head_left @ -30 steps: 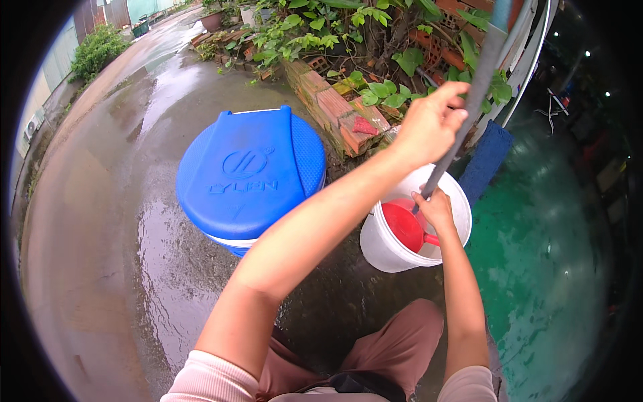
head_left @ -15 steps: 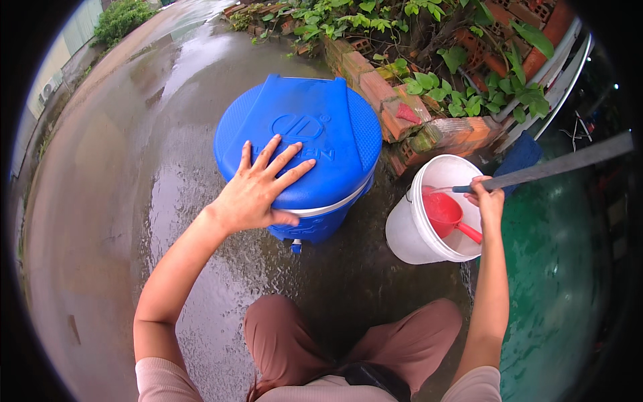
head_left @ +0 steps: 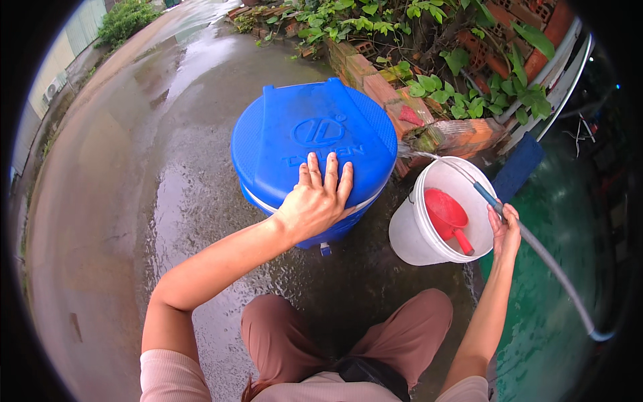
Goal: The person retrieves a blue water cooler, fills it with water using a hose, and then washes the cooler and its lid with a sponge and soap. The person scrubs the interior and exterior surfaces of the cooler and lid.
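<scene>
A round blue water cooler (head_left: 315, 174) with a textured lid stands on the wet ground in front of my knees. My left hand (head_left: 313, 206) lies over the lid's front edge, fingers stretched flat on top. A small blue tap (head_left: 325, 250) shows low on the cooler's front. At the right, my right hand (head_left: 506, 231) is closed round a grey-blue hose (head_left: 485, 195) above a white bucket (head_left: 410, 238). Water (head_left: 429, 155) streams from the hose end toward the cooler's right side. Inside the bucket rests a red dipper (head_left: 445, 209).
A low brick edging (head_left: 375, 87) with leafy plants (head_left: 462, 97) runs behind the cooler and bucket. Beyond the bucket lie a dark blue mat (head_left: 519, 167) and a wet green surface (head_left: 536, 308). Wet concrete (head_left: 107, 221) stretches away on the left.
The cooler has turned and shifted right under my left hand, which slid right too. My right hand has swung the hose end up and away; its water now lands by the cooler instead of in the bucket.
</scene>
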Motion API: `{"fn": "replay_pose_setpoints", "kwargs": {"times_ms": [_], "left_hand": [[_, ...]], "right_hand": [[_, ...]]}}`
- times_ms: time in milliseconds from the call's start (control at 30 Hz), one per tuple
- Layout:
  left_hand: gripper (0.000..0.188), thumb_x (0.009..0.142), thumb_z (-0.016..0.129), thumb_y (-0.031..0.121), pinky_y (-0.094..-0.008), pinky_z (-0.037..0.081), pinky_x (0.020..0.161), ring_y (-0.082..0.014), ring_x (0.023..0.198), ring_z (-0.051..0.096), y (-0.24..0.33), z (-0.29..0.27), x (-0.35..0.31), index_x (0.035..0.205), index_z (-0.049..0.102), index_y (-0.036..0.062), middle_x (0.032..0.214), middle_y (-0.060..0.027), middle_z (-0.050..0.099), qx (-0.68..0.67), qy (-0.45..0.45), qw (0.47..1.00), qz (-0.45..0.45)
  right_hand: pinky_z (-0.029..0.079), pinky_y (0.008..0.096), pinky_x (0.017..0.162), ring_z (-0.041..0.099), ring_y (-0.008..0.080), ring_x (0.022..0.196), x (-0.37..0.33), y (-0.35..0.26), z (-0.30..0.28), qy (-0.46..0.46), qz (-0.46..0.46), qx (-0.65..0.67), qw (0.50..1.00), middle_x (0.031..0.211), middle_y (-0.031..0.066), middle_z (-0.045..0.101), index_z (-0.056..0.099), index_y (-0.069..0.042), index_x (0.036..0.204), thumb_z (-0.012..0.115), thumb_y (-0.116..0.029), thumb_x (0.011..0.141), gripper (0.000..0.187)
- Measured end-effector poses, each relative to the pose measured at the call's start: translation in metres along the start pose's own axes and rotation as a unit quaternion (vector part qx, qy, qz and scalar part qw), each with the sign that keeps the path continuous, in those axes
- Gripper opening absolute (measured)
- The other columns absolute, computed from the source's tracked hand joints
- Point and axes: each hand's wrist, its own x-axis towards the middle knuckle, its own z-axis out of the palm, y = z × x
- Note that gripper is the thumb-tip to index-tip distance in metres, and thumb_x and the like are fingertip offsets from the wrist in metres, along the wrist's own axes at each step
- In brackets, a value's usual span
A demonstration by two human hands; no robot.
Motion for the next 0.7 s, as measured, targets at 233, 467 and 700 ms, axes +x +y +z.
{"fn": "replay_pose_setpoints", "kwargs": {"times_ms": [233, 467, 700], "left_hand": [[0.070, 0.079, 0.058, 0.047, -0.0456, 0.049, 0.081, -0.0429, 0.107, 0.051, 0.004, -0.012, 0.003, 0.126, 0.041, -0.0029, 0.123, -0.0264, 0.047, -0.009, 0.005, 1.000, -0.017], [0.067, 0.078, 0.062, 0.040, -0.0431, 0.047, 0.086, -0.0407, 0.110, 0.049, 0.016, -0.006, 0.008, 0.127, 0.041, -0.0017, 0.125, -0.0245, 0.045, -0.002, -0.008, 1.000, -0.018], [0.067, 0.078, 0.062, 0.041, -0.0438, 0.048, 0.084, -0.0409, 0.108, 0.051, 0.008, -0.003, 0.005, 0.126, 0.042, -0.0016, 0.122, -0.0248, 0.047, 0.000, -0.010, 1.000, -0.012]], "right_hand": [[0.052, 0.0424, 0.082, 0.060, 0.0404, 0.091, 0.009, 0.058, -0.045, 0.055, 0.028, 0.125, 0.990, 0.098, 0.0181, 0.053, 0.047, 0.005, 0.104, 0.058, -0.007, 0.080, 0.029], [0.047, 0.0481, 0.090, 0.056, 0.0421, 0.099, 0.000, 0.067, -0.063, 0.112, 0.052, 0.247, 0.961, 0.109, 0.0234, 0.050, 0.041, -0.001, 0.110, 0.061, -0.008, 0.079, 0.038], [0.055, 0.0429, 0.074, 0.061, 0.0398, 0.085, 0.020, 0.101, -0.043, 0.180, 0.171, 0.147, 0.958, 0.106, 0.0208, 0.052, 0.048, 0.003, 0.107, 0.057, -0.006, 0.080, 0.030]]}}
